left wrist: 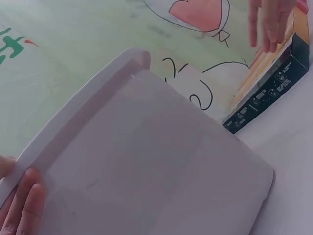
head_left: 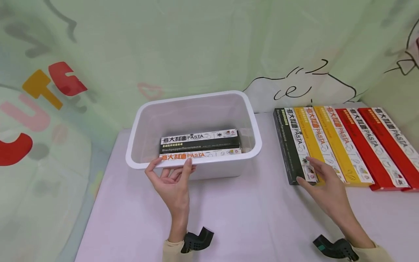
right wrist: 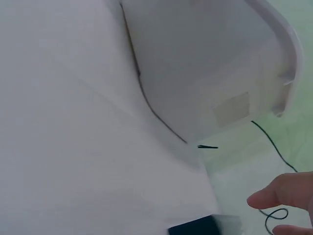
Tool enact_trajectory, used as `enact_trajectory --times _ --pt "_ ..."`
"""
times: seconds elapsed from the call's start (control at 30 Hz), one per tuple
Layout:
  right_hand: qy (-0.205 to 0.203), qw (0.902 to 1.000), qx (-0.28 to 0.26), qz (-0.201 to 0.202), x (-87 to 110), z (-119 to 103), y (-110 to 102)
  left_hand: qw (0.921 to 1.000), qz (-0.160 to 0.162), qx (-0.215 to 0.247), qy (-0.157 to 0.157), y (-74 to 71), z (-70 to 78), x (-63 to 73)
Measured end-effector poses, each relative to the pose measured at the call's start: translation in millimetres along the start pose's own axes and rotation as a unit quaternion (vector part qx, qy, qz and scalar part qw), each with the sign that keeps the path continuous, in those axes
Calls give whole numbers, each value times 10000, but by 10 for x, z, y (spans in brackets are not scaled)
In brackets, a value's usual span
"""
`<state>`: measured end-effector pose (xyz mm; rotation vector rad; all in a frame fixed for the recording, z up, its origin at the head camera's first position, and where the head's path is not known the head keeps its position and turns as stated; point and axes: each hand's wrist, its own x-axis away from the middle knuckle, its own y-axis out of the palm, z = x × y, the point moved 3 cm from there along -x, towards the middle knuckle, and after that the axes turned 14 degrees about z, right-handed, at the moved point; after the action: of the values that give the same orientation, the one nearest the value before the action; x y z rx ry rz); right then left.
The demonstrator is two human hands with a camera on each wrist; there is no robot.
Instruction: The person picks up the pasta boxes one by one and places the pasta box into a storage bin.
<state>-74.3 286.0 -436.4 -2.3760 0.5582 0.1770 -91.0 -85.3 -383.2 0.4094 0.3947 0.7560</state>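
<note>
Bin (head_left: 222, 171), white and open-topped, stood on the cloth-covered worktop (head_left: 242, 218). Inside it, a black pasta carton (head_left: 199, 143) lay behind an orange-lettered carton (head_left: 216, 154), both near the front rim (head_left: 229, 159). The left hand (head_left: 173, 185) had its grip pinching the front rim, with digits on both sides of the edge. To the right of the bin, one black box (head_left: 292, 145), two yellow boxes (head_left: 343, 145) and two red boxes (head_left: 373, 149) were aligned side by side, with the black box nearest the bin. The right hand (head_left: 327, 185) was positioned at the near end of the black box, its grip spread, thumb and fingers apart; contact with the black box could not be determined. A black unit (head_left: 198, 241) was fitted at each wrist.
</note>
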Motion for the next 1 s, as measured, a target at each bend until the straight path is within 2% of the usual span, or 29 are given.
enact_trajectory --times 0.2,0.37,0.53,0.73,1.0 --pt "233 9997 -75 96 112 -140 -52 9999 -21 0 136 2 -4 -20" --pt "589 9980 199 93 152 -130 -101 9999 -64 -9 113 4 -21 -9" --pt "677 9969 399 96 150 -130 -139 9999 -47 7 119 2 -24 8" --pt "740 9972 103 70 110 -162 -150 9999 -35 13 153 0 -19 15" --pt "1359 9903 -149 -242 152 -126 -64 9998 -48 -40 197 -4 0 8"
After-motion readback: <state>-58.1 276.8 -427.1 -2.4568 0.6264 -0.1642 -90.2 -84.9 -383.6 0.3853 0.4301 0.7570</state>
